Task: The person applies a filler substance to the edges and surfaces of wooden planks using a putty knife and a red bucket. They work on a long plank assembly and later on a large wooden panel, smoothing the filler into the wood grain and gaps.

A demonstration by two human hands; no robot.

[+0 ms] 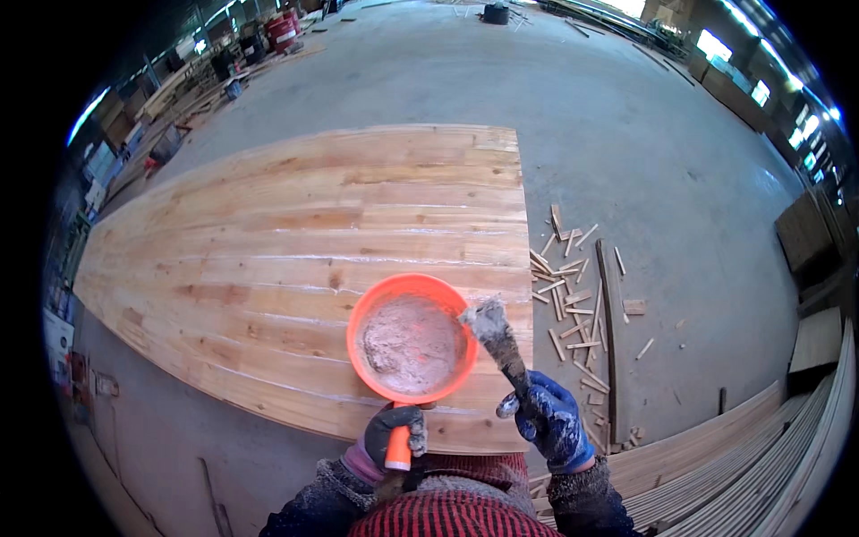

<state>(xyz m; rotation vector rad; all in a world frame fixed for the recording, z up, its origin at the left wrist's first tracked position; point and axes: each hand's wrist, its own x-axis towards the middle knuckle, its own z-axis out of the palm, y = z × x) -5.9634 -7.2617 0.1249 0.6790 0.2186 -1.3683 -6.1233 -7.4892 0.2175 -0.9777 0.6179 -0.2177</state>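
Note:
My left hand (400, 432), in a dark glove, is wrapped round the handle of an orange plastic dipper (353, 336). Pinkish-grey filler paste (410, 345) lies inside the dipper, which I hold over the near right part of a wooden panel (242, 242). In my right hand (552, 422), gloved in blue and smeared with paste, is a putty knife (504, 347). Its paste-coated blade points up and to the left, close to the dipper's right rim; whether they touch I cannot tell. Pale filler lines run along several of the panel's joints.
Wood offcuts (577, 304) lie scattered on the concrete floor right of the panel, beside a long dark strip (613, 340). Stacked long boards (734, 447) fill the lower right. A red drum (280, 32) and piled timber stand far left.

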